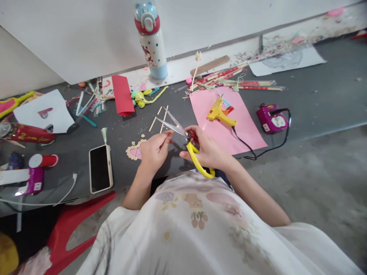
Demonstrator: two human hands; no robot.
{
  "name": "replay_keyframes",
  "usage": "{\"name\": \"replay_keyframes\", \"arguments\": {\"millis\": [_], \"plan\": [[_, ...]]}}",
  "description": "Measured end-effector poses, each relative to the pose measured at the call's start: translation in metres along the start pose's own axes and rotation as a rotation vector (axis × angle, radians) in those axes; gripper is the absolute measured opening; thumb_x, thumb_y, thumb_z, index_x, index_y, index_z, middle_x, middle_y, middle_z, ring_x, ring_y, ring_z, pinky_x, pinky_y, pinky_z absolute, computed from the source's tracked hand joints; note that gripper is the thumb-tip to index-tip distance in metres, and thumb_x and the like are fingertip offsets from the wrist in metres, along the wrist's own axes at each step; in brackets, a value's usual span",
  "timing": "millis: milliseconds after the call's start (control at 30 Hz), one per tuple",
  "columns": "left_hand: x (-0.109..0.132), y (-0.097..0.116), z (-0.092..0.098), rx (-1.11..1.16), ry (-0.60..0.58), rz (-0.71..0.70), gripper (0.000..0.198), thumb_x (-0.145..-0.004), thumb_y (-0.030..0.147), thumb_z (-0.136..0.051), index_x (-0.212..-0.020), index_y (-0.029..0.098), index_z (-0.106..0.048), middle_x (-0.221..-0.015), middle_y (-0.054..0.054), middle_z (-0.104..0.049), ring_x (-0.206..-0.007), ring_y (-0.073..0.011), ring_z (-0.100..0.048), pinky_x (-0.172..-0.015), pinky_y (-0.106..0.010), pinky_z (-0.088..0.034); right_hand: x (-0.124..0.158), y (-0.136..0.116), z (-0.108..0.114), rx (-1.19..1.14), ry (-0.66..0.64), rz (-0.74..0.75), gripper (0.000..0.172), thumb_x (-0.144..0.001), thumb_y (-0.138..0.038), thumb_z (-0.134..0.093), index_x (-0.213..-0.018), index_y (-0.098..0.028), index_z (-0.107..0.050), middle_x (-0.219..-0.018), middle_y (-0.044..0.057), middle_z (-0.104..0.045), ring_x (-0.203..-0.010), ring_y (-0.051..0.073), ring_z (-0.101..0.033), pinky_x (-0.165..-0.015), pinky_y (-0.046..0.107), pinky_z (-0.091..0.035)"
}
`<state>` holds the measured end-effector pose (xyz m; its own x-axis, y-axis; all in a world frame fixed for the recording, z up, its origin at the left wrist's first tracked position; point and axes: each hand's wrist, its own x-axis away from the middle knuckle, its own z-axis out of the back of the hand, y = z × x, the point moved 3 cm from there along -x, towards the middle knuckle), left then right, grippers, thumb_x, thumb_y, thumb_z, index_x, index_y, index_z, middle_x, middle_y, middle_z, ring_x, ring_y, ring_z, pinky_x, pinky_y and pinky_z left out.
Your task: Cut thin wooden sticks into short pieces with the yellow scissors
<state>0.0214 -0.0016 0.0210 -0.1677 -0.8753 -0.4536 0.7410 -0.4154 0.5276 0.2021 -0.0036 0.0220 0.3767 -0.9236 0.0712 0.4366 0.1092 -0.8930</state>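
My right hand is wrapped round a pair of scissors with yellow handles; the blades are spread apart and point up and left. Just left of the blades, my left hand is closed in a pinch, and whatever sits between its fingertips is too small to name. Beyond the hands, thin wooden sticks lie on the dark grey table, partly behind the blades. Beside my left wrist lies a pink piece edged with small beige flower shapes, partly hidden by that hand.
A yellow glue gun rests on pink paper, its cord running to a purple box. A phone lies left. A bottle stands at the back, near red paper. A red can lies far left.
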Motion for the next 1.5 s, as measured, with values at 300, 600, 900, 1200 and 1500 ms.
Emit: {"name": "replay_keyframes", "arguments": {"millis": [300, 600, 900, 1200, 1500], "plan": [[0.0, -0.003, 0.0, -0.009, -0.046, -0.009, 0.028, -0.094, 0.033, -0.048, -0.087, 0.021, -0.071, -0.078, -0.002, -0.074, -0.073, -0.0116, -0.067, -0.067, -0.022, -0.048, -0.001, 0.004, -0.001, -0.041, -0.02, -0.025, 0.053, -0.075, -0.042, -0.068, -0.115, -0.019, -0.043, -0.083, -0.001, -0.05, -0.069, 0.012, -0.047, -0.064, 0.027, -0.041], [-0.005, -0.008, -0.001, -0.002, -0.104, -0.042, 0.031, -0.095, 0.032, -0.045, -0.078, 0.019, -0.068, -0.079, -0.002, -0.073, -0.073, -0.0113, -0.067, -0.066, -0.021, -0.046, -0.004, 0.012, -0.003, 0.045, -0.008, -0.073, 0.044, -0.077, -0.043, -0.065, -0.109, -0.02, -0.046, -0.077, -0.003, -0.05, -0.065, 0.012, -0.049, -0.061, 0.027, -0.039], [-0.006, 0.021, -0.003, -0.081, 0.207, -0.23, 0.013, -0.087, 0.024, -0.057, -0.075, 0.019, -0.055, -0.068, -0.001, -0.06, -0.071, -0.0132, -0.055, -0.072, -0.028, -0.041, -0.013, 0.018, -0.014, -0.05, 0.057, -0.172, 0.042, -0.076, -0.036, -0.061, -0.112, -0.02, -0.047, -0.073, -0.005, -0.052, -0.064, 0.012, -0.05, -0.06, 0.026, -0.039], [0.002, 0.054, -0.024, 0.246, 0.09, -0.386, 0.044, -0.082, 0.02, -0.062, -0.053, 0.019, -0.03, -0.047, 0.007, -0.035, -0.05, -0.008, -0.034, -0.054, -0.022, -0.035, -0.021, 0.035, -0.02, -0.118, 0.119, -0.16, 0.044, -0.074, -0.032, -0.06, -0.114, -0.019, -0.046, -0.076, -0.003, -0.057, -0.065, 0.012, -0.051, -0.06, 0.025, -0.039], [-0.001, 0.052, -0.028, 0.264, -0.007, -0.366, 0.039, -0.083, 0.011, -0.056, -0.052, 0.018, -0.034, -0.047, 0.006, -0.038, -0.051, -0.0078, -0.032, -0.055, -0.024, -0.033, -0.02, 0.038, -0.019, -0.103, 0.142, -0.081, 0.042, -0.075, -0.028, -0.059, -0.113, -0.019, -0.045, -0.077, -0.002, -0.057, -0.064, 0.012, -0.05, -0.06, 0.026, -0.039]]}}
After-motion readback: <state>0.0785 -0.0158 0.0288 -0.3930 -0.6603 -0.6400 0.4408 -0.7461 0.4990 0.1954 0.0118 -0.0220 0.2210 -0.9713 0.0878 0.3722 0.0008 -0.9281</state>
